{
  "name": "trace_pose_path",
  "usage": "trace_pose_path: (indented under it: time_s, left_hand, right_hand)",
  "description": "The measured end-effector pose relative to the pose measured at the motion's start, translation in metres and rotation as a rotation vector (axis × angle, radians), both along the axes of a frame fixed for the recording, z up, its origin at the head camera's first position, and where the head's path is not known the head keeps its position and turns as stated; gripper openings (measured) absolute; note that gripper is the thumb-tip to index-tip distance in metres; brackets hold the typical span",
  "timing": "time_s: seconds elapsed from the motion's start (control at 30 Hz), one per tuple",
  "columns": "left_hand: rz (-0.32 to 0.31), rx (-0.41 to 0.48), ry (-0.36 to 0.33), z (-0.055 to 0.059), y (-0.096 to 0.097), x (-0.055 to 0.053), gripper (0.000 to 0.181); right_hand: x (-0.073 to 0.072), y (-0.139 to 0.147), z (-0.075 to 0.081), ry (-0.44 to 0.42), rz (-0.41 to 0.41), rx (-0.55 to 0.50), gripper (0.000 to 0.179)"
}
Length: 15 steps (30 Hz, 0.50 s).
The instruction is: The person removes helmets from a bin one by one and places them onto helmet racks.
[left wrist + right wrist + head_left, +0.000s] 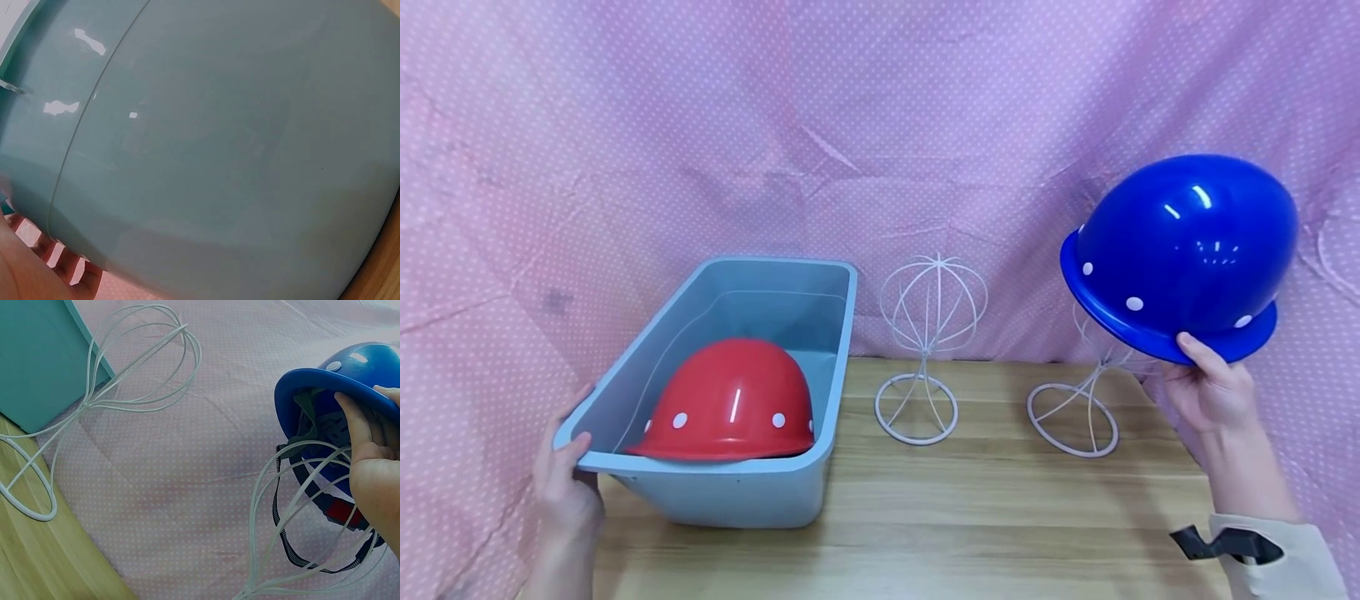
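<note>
A blue hard hat (1187, 242) is held at its brim by my right hand (1213, 392), thumb on the outside and fingers underneath. It is tilted over the right white wire stand (1093, 454), which also leans. In the right wrist view the stand's wire top reaches the hat's underside, where a dark chin strap (284, 544) hangs down; whether they touch I cannot tell. My left hand (567, 483) grips the near left corner of a grey-blue plastic bin (700, 468). Inside the bin sits a red hard hat (730, 392), crown up.
Another white wire stand (927, 352) stands upright, just right of the bin. Both stands and the bin are on a wooden table (925, 508). A pink dotted cloth (820, 100) hangs behind and at the sides.
</note>
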<state>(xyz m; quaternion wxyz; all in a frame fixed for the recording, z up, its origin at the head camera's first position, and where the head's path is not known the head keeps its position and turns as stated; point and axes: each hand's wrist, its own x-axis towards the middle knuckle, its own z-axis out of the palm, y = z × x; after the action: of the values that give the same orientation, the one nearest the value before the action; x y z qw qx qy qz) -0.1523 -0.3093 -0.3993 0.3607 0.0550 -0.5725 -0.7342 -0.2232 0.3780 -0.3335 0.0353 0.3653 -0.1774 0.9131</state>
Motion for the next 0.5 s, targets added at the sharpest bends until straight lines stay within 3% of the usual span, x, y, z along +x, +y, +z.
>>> trace_pose_path:
  time_s: [0.27,0.5]
  left_hand:
    - [-0.008,-0.011,-0.022,-0.0046,0.0014,0.0006,0.057]
    - [-0.008,-0.013,0.020,-0.0007,0.0022,0.0001,0.058]
  right_hand:
    - [0.0014,0.0009,-0.0073,-0.047,0.010,0.018,0.047]
    - [0.0009,-0.0021,-0.0106,-0.036,0.016,0.067,0.047]
